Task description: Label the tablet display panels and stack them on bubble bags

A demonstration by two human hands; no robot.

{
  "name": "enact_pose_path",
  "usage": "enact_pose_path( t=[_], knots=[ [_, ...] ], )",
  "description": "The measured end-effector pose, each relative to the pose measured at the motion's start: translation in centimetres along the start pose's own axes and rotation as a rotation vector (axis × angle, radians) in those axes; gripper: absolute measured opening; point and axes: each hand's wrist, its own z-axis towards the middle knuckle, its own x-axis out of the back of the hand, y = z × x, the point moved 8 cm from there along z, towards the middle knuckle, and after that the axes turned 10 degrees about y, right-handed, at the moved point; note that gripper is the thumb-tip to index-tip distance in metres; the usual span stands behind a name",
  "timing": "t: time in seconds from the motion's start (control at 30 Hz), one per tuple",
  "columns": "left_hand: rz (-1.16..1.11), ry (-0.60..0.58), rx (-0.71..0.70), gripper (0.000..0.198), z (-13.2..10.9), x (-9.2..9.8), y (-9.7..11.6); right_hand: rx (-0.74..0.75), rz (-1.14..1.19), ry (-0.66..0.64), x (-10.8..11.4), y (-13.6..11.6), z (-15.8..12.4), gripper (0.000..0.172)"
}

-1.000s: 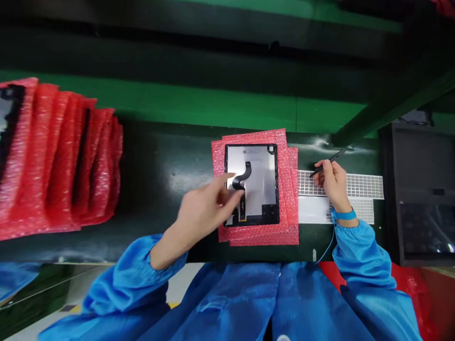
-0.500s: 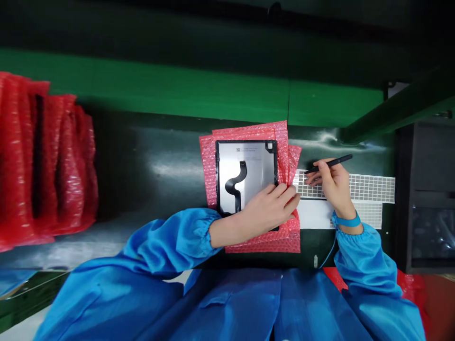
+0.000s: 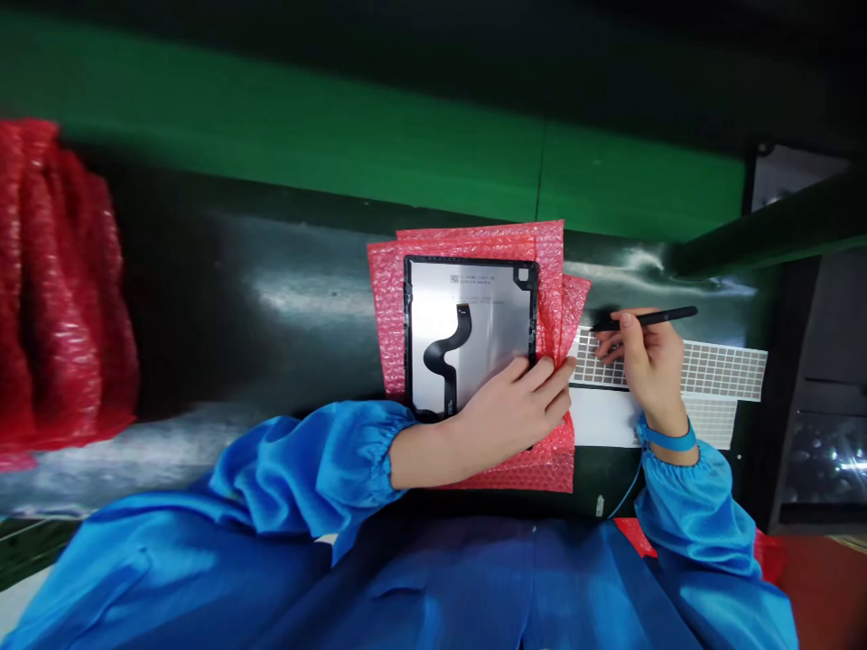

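My left hand (image 3: pixel 511 406) reaches over the lower right part of a tablet display panel (image 3: pixel 433 289), fingers slightly bent and a little apart. Its fingertips touch the left end of a white sheet of small grey labels (image 3: pixel 722 366); the thumb is mostly hidden. The panel lies back side up, silver with a black frame and a curved black flex cable (image 3: pixel 440 352). Pink bubble-wrap bags (image 3: pixel 389 334) are under it. My right hand (image 3: pixel 654 361), over the label sheet, grips a slim black pen-like tool (image 3: pixel 667 316), its thin tip near the sheet's upper left corner.
A second label sheet (image 3: pixel 711 420) with a plain white part lies just below the first. Red bubble-wrap bags (image 3: pixel 60 298) stand at far left. A dark green post (image 3: pixel 759 226) and a black crate (image 3: pixel 823 388) bound the right side. A blue wrist strap (image 3: pixel 670 440) trails a cord.
The view has shifted and tilted slightly, so the red bags sit further left. Both hands keep nearly the same places; the tool remains in my right hand near the sheet's corner.
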Motion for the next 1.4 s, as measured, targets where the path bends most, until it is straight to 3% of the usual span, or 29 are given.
enact_pose_path(
  t=[0.4,0.6,1.03,1.2,1.3,1.4],
  knots=[
    [0.008,-0.015,0.008,0.026,0.1,-0.4,0.1,-0.031,0.038,0.026,0.2,-0.4,0.8,0.044],
    [0.011,-0.018,0.026,0.027,0.4,-0.4,0.0,-0.018,0.044,0.057,0.9,-0.7,1.1,0.040],
    [-0.027,-0.021,0.048,0.025,0.6,-0.3,-0.1,-0.004,-0.059,0.005,0.3,-0.8,1.4,0.042],
    [-0.022,-0.001,0.052,0.022,0.8,-0.5,-0.3,-0.025,0.043,0.005,1.0,-0.2,1.9,0.041],
    [-0.001,0.020,0.054,0.028,0.5,0.2,-0.1,-0.025,0.120,0.014,1.2,-0.7,1.9,0.038],
    [-0.018,0.123,0.046,0.034,-0.4,2.5,0.5,-0.020,0.162,-0.003,0.1,-2.1,1.3,0.037]
  ],
)
